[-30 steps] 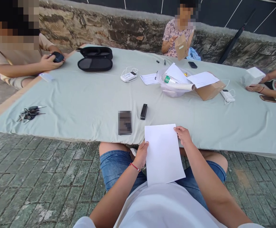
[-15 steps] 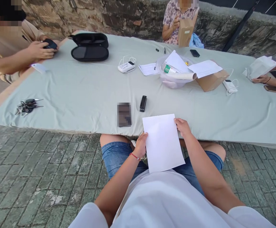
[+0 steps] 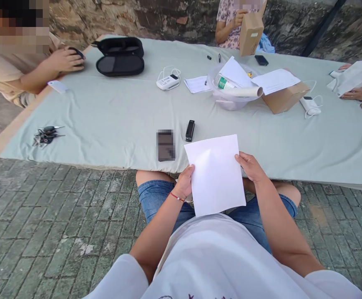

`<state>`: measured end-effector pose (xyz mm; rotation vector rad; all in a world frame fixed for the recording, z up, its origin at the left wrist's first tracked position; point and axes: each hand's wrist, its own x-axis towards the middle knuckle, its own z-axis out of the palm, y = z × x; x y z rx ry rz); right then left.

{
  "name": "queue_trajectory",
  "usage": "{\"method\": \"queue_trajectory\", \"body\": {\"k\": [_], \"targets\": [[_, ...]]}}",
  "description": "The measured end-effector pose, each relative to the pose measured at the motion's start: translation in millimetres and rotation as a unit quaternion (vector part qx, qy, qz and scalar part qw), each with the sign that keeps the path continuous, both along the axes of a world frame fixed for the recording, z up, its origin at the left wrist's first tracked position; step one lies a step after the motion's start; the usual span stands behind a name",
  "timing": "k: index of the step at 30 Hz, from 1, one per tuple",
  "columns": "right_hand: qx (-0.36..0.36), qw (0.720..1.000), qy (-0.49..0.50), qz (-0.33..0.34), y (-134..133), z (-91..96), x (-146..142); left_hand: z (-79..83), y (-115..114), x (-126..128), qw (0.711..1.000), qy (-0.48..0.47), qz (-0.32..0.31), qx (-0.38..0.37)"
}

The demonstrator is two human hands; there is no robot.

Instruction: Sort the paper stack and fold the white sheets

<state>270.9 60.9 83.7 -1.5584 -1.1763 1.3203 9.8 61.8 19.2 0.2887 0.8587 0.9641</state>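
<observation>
I hold a blank white sheet of paper [image 3: 216, 173] over my lap, at the near edge of a low table covered with a grey-green cloth [image 3: 112, 120]. My left hand [image 3: 184, 182] pinches the sheet's left edge; a red string bracelet circles that wrist. My right hand [image 3: 251, 167] grips the right edge, fingers closed on it. Just beyond the sheet on the cloth lie a dark phone [image 3: 165, 145] and a small black stapler-like object [image 3: 190, 130].
A bunch of keys [image 3: 46, 135] lies at the left. Farther back are a black open case [image 3: 120, 58], a white power bank with cable [image 3: 168, 81], papers, a clear bowl [image 3: 231, 99] and a cardboard box [image 3: 285, 99]. Three other people sit around the table. Brick paving surrounds it.
The sheet has tilted and lifted slightly, and my right hand has slid a little down its right edge. The person opposite raised a cardboard box higher.
</observation>
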Motion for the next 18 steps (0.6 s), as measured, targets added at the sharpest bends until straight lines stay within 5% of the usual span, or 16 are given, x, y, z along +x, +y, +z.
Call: {"method": "queue_trajectory", "body": {"k": [5,11,15,18], "targets": [[-0.063,0.992,0.104,0.026,-20.8,-3.9,-2.5,10.9,7.1,-2.6,1.000,0.006,0.008,0.029],[-0.174,0.973,0.151,-0.008,-41.0,-42.2,-1.5,-9.2,-3.1,-1.1,0.998,0.064,-0.020,-0.008],[-0.164,0.975,0.151,-0.008,-52.4,-50.6,-2.0,-13.8,-10.1,-0.5,0.999,0.028,-0.034,-0.002],[-0.110,0.993,0.045,-0.002,-56.1,-41.8,-1.5,-11.6,-10.3,-0.6,0.999,0.004,-0.042,-0.004]]}}
